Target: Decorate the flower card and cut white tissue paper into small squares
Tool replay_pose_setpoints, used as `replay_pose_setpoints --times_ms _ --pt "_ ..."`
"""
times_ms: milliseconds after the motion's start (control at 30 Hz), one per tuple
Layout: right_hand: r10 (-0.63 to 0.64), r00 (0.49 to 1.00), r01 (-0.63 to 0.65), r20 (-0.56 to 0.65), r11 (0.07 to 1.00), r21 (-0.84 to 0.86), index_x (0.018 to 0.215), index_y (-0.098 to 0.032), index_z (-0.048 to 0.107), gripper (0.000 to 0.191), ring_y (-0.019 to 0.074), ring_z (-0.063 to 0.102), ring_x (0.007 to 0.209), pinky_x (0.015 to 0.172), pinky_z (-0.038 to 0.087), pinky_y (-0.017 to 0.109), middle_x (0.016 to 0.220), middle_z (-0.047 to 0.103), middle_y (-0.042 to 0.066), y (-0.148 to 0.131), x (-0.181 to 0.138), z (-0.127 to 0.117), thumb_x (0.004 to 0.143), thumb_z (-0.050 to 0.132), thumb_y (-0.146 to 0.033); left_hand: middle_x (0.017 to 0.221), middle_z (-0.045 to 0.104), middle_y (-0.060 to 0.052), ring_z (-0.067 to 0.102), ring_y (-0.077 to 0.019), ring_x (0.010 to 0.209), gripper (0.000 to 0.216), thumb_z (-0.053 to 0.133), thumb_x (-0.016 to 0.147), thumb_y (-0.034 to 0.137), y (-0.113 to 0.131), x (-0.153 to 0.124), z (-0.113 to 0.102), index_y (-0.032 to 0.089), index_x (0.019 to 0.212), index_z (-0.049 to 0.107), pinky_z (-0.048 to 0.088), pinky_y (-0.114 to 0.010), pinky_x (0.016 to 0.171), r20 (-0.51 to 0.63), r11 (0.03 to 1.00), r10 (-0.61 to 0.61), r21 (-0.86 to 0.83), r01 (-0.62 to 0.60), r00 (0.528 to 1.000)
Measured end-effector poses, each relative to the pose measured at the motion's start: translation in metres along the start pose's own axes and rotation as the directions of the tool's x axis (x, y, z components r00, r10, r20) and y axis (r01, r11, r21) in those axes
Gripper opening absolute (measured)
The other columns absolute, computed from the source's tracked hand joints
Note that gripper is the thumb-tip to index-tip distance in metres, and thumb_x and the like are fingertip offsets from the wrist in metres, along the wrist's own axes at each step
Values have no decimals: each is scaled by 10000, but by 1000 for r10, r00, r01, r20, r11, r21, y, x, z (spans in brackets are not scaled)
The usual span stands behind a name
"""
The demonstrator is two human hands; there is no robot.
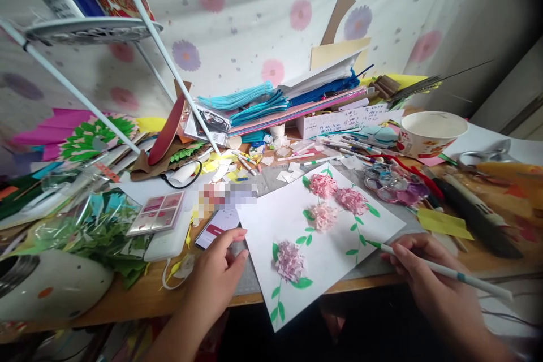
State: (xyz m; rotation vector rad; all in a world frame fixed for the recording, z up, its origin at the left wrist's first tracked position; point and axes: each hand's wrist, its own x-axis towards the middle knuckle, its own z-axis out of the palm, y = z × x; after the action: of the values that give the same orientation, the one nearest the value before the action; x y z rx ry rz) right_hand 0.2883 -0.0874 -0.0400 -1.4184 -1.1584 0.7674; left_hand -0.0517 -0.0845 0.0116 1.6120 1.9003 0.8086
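A white sheet of paper (259, 216) lies tilted at the table's front edge, one corner jutting past it. Crumpled paper flowers in pink (323, 216) and lilac (289, 261) stand out from it, with green leaves and stems around them. In my right hand (424, 266) is a white marker pen (475, 281) with a green tip, which points at a stem on the sheet's right side; whether it touches the paper I cannot tell. My left hand (223, 266) holds nothing, thumb and forefinger apart, beside the sheet's left edge.
A phone (214, 232) and a pink palette (156, 213) lie left of the sheet. A spotted white flask (55, 285) lies at front left. Behind are loose pens (352, 144) and paper scraps. A paper bowl (432, 133), scissors (487, 154) and a black-handled tool (470, 209) are at right.
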Motion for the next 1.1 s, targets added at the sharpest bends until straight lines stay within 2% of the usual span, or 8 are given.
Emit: replay_pose_setpoints --times_ms 133,267,433,600,733,933,1000,1100 --pt "47 992 -56 116 996 68 759 -216 568 301 167 604 613 506 476 229 649 594 1 -2 7 -3 797 654 -502 980 653 -50 585 -140 607 440 644 724 404 15 -3 12 210 1103 529 498 -256 516 -45 874 -158 -472 118 986" --pt "52 982 -71 181 993 96 749 -207 572 309 142 575 574 510 469 214 638 617 9 -3 13 -4 812 643 -502 827 641 1 632 -158 698 613 737 675 406 29 3 15 217 1184 453 534 -252 564 9 689 -236 -703 174 972" --pt "63 976 -110 207 969 223 739 -210 571 313 153 590 596 515 464 222 620 597 -1 -4 13 -4 798 660 -505 568 599 27 534 -122 442 453 710 695 463 36 21 22 177 995 528 421 -204 395 197 667 -202 -690 282 959" --pt "84 976 -149 201 932 331 728 -221 566 291 138 554 562 523 447 230 587 571 -22 -5 12 -3 788 682 -481 460 559 26 462 -104 363 358 734 656 447 33 19 26 153 787 576 339 -190 344 198 708 -184 -653 270 963" --pt "98 979 -156 179 922 353 706 -224 573 291 154 562 562 496 432 238 575 573 -15 -6 12 -3 774 691 -481 552 627 10 555 -144 448 475 764 636 467 20 3 18 130 943 630 402 -220 395 87 694 -216 -687 216 972" --pt "92 986 -136 139 923 359 707 -218 586 289 170 617 607 516 461 231 584 588 -9 0 10 -5 754 714 -473 909 738 -73 693 -276 783 726 824 597 477 11 -23 16 145 1193 577 554 -303 573 -84 547 -329 -829 118 940" --pt "75 991 -107 112 942 318 796 -222 638 268 174 633 634 568 502 247 667 654 13 1 10 -5 756 711 -477 946 740 -73 698 -283 794 768 828 594 487 12 -27 20 160 1234 555 568 -312 585 -118 505 -351 -860 82 929" --pt "64 995 -80 80 971 226 1009 -232 668 395 212 681 732 707 557 315 911 734 71 -4 11 0 767 665 -544 935 747 -59 704 -281 809 862 832 590 514 12 -28 28 192 1314 492 582 -314 622 -141 425 -361 -905 28 922"
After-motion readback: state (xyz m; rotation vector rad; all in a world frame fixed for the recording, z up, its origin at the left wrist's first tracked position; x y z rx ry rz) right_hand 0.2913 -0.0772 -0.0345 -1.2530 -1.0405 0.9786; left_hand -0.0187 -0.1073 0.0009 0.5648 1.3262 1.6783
